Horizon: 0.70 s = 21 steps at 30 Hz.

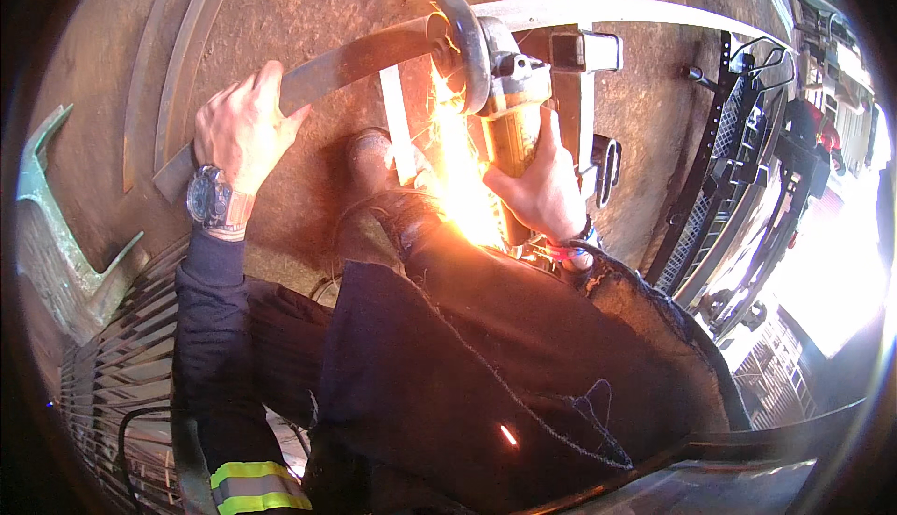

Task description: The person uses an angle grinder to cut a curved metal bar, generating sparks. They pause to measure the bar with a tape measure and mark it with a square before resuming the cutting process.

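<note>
My left hand (245, 127), a watch on its wrist, is closed around a flat steel bar (360, 59) that slants up to the right. My right hand (544, 183) is wrapped around the body of a yellow and dark angle grinder (512, 94). The grinder's guarded disc meets the bar's far end. Bright sparks (458, 160) pour down from that contact onto my dark trouser leg, and others spray up past the guard. Glare hides part of the grinder's lower body. My boot (369, 155) stands on the brown ground below the bar.
Two curved-looking metal strips (187, 66) lie on the ground at left, beside a green metal piece (70, 244) and a barred grate (121, 365). A long pale bar (635, 12) and short square tubes (587, 50) lie beyond the grinder. Black metal frames (715, 169) stand at right.
</note>
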Tool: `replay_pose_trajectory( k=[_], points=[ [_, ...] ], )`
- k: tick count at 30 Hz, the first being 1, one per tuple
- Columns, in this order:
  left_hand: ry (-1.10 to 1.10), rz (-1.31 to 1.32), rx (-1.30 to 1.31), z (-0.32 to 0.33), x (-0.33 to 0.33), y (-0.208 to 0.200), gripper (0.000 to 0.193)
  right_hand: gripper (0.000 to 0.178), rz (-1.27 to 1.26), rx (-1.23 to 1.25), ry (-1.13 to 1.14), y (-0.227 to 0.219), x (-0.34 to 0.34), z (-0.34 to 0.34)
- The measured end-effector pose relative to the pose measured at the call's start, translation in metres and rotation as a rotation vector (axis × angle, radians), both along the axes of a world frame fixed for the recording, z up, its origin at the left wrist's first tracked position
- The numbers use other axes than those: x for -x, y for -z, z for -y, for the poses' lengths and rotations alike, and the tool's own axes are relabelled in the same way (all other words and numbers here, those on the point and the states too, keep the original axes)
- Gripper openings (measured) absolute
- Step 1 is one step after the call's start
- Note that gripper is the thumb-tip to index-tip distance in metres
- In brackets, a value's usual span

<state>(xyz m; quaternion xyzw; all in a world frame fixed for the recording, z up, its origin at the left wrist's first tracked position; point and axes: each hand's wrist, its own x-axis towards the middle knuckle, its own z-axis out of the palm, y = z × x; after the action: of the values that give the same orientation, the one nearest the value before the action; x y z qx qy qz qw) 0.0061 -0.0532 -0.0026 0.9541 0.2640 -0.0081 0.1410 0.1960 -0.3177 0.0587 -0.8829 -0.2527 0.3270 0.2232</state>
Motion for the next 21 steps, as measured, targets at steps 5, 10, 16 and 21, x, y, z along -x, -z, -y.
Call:
replay_pose_trajectory(
  k=[5, 10, 16, 21],
  points=[
    [0.0, -0.055, -0.01, 0.0, -0.004, -0.005, 0.043, 0.088, 0.073, -0.023, -0.042, 0.011, -0.001, 0.009],
    [-0.012, -0.029, -0.009, 0.001, -0.001, -0.001, 0.044, 0.09, -0.014, 0.011, 0.001, 0.0, -0.002, 0.0],
    [0.001, -0.025, -0.03, -0.002, 0.004, 0.003, 0.046, 0.09, -0.048, -0.031, 0.009, 0.007, -0.001, 0.002],
    [0.017, -0.004, -0.029, -0.001, 0.002, 0.002, 0.045, 0.07, 0.012, -0.066, -0.001, 0.003, 0.0, -0.001]
  ],
)
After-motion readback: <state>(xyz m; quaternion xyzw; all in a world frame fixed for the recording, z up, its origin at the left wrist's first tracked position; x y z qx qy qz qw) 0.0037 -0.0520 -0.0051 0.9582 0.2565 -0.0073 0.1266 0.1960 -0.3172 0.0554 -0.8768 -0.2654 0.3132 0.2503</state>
